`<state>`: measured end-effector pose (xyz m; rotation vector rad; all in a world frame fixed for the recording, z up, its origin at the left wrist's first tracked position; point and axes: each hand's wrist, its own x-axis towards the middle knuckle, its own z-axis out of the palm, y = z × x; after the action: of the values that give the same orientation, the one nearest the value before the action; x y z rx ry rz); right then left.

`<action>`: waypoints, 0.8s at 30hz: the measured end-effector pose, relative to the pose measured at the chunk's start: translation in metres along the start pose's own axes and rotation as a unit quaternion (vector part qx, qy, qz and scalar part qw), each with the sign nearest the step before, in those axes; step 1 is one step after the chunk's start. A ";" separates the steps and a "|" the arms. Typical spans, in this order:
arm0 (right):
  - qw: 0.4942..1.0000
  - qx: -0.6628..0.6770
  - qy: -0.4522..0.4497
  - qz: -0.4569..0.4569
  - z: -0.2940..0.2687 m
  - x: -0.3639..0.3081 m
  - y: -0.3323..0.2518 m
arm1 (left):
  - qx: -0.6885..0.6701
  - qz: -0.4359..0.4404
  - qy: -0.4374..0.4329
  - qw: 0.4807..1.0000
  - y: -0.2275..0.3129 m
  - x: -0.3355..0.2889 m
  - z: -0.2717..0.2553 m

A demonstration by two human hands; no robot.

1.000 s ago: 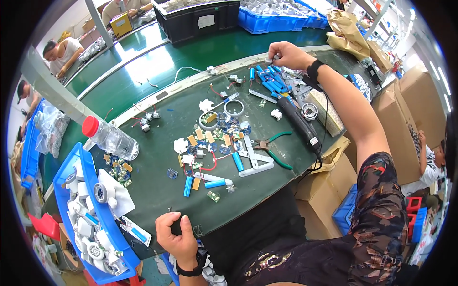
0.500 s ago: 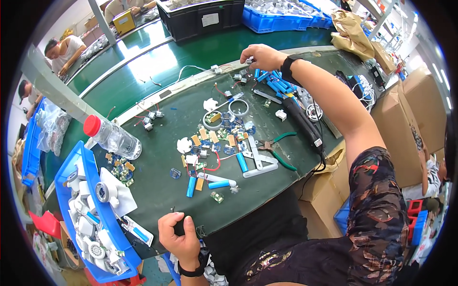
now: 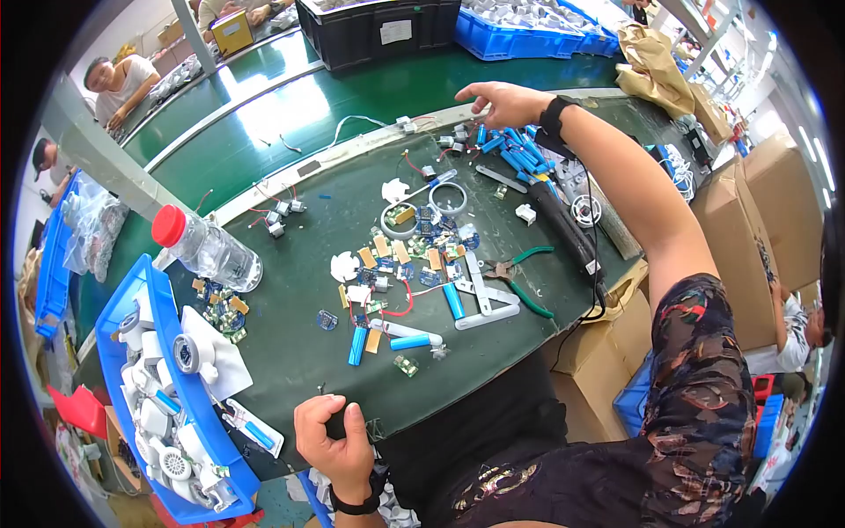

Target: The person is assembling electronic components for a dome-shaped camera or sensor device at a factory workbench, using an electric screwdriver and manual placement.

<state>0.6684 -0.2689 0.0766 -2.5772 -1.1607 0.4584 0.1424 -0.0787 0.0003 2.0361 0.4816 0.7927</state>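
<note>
My right hand (image 3: 506, 104) reaches to the far edge of the green work mat, with its index finger stretched out and nothing visible in it. Just below it lie several small motors (image 3: 454, 139) and a heap of blue cylindrical batteries (image 3: 519, 151). My left hand (image 3: 334, 444) hovers at the near edge, fingers loosely curled, thumb apart, seemingly holding nothing. Between the hands are scattered circuit boards (image 3: 431, 222), grey rings (image 3: 449, 199), white plastic arms (image 3: 476, 282), a loose blue battery (image 3: 409, 341) and green-handled cutters (image 3: 528, 280).
A blue bin (image 3: 167, 299) of white housings stands at the left, beside a red-capped clear jar (image 3: 216, 255). A black crate (image 3: 378, 35) and a blue crate (image 3: 519, 35) are beyond the green conveyor. A black tool (image 3: 563, 229) and cardboard boxes (image 3: 735, 255) sit at right. Other people work nearby.
My right hand has lifted its fingers from a downward curl, and the index finger now points left. My left hand stays in nearly the same place. The whole view has shifted slightly.
</note>
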 end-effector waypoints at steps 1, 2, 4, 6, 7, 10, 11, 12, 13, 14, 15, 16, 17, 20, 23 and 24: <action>1.000 0.018 0.017 -0.002 0.001 -0.003 0.005 | 0.003 0.005 0.000 1.000 0.001 0.001 0.000; 1.000 0.017 0.018 -0.001 0.001 -0.005 0.009 | 0.007 0.010 0.000 1.000 0.001 0.001 0.001; 0.996 -0.057 0.062 -0.015 0.002 -0.010 0.012 | 0.004 0.009 0.000 1.000 0.002 0.001 0.001; 0.993 -0.065 0.099 -0.014 0.006 -0.015 0.011 | 0.002 0.009 -0.001 1.000 0.002 0.001 0.002; 0.995 -0.032 0.099 0.003 0.007 -0.016 0.004 | 0.006 0.010 0.001 1.000 0.002 0.000 0.001; 0.995 0.023 0.092 0.033 0.019 -0.025 -0.025 | 0.014 0.010 0.002 1.000 0.002 0.001 0.001; 0.994 -0.060 0.086 -0.002 0.024 -0.028 -0.028 | 0.017 0.012 0.001 1.000 0.003 0.001 0.001; 0.986 -0.142 0.079 -0.037 0.029 -0.031 -0.031 | 0.017 0.013 0.001 1.000 0.003 0.001 0.002; 0.981 -0.163 0.089 -0.058 0.033 -0.035 -0.032 | 0.019 0.014 0.002 1.000 0.002 0.001 0.002; 0.981 -0.163 0.090 -0.058 0.034 -0.035 -0.030 | 0.022 0.016 0.004 1.000 0.003 0.001 0.002; 0.977 -0.175 0.090 -0.080 0.035 -0.035 -0.028 | 0.022 0.017 0.004 1.000 0.003 0.001 0.002; 0.973 -0.188 0.089 -0.103 0.036 -0.035 -0.023 | 0.024 0.019 0.003 1.000 0.004 0.002 0.003; 0.972 -0.185 0.094 -0.114 0.036 -0.033 -0.016 | 0.025 0.022 0.002 0.999 0.005 0.002 0.003; 0.963 -0.241 0.098 -0.069 0.039 -0.037 -0.011 | 0.024 0.023 0.002 0.999 0.004 0.002 0.004; 0.958 -0.277 0.068 -0.040 0.033 -0.048 -0.020 | 0.028 0.024 0.003 0.999 0.002 0.001 0.002; 0.958 -0.278 0.067 -0.041 0.030 -0.050 -0.022 | 0.027 0.023 0.004 0.999 0.001 0.001 0.002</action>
<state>0.6109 -0.2891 0.0660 -2.9385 -1.5096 -0.0824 0.1442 -0.0797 0.0005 2.1021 0.4672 0.8238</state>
